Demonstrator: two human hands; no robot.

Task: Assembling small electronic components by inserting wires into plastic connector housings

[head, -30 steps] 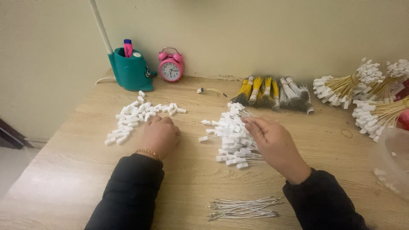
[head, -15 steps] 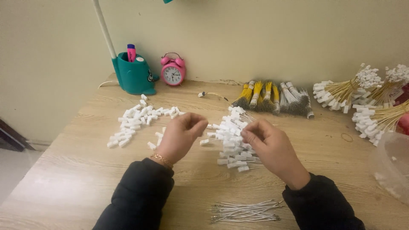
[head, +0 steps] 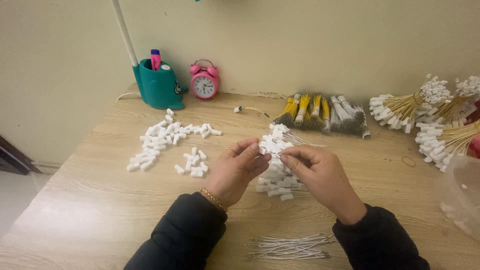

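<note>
We work at a pale wooden table [head: 100, 210], its grain running side to side, smooth and matte under the lamp. On it, from big to small: to our left a loose scatter of small white plastic caps [head: 160, 142], blocky and hard-edged; straight ahead a denser heap of white-capped wires [head: 277, 167], the caps stacked toward us and the thin pale wires fanning away to the right and back. Along the wall lie bundles of yellow and grey wires [head: 320, 114], and at the far right more bundles with white ends [head: 430, 115], bristly and stiff. A teal pen holder [head: 157, 85] and a pink alarm clock [head: 204, 81] stand at the back left. Near our body lies a flat sheaf of bare white wires [head: 290, 246], long axis left to right. At the right edge sits a clear plastic container [head: 462, 195]. Our left hand [head: 237, 170] and right hand [head: 317, 172] meet just over the near-left edge of the heap, fingertips pinched together on one small white cap piece [head: 274, 156]; both hands are closed in a fine grip on it, though we cannot tell whether a wire is already in it. The piece lies between the hands, equally near each, with the heap touching just beneath and behind.
</note>
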